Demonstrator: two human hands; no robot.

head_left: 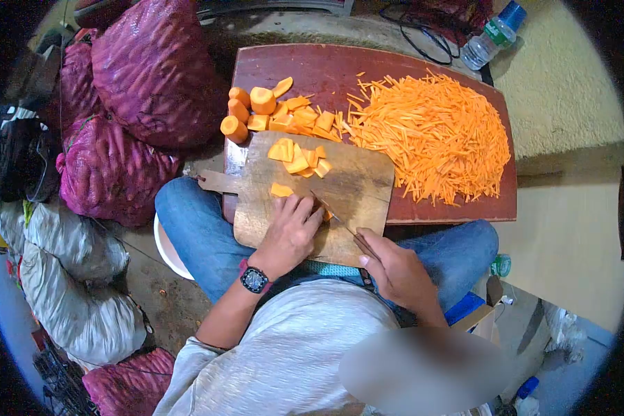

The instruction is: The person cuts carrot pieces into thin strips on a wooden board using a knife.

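A wooden cutting board [357,156] lies at the front of the red table, over my lap. My right hand [395,267] grips the handle of a knife [338,219], its blade angled across the board beside my left fingers. With curled fingers, my left hand [291,232] presses a carrot piece [328,215] against the board; most of that piece is hidden under the hand. One carrot slice [281,189] lies just beyond my left fingertips. Farther up the board are several flat carrot slices [298,159].
The red table [312,66] bears carrot chunks [262,101] at left and a big heap of carrot strips [433,139] at right. Full pink mesh sacks [156,76] and white sacks [73,284] crowd the left. A water bottle [492,36] lies at the back right.
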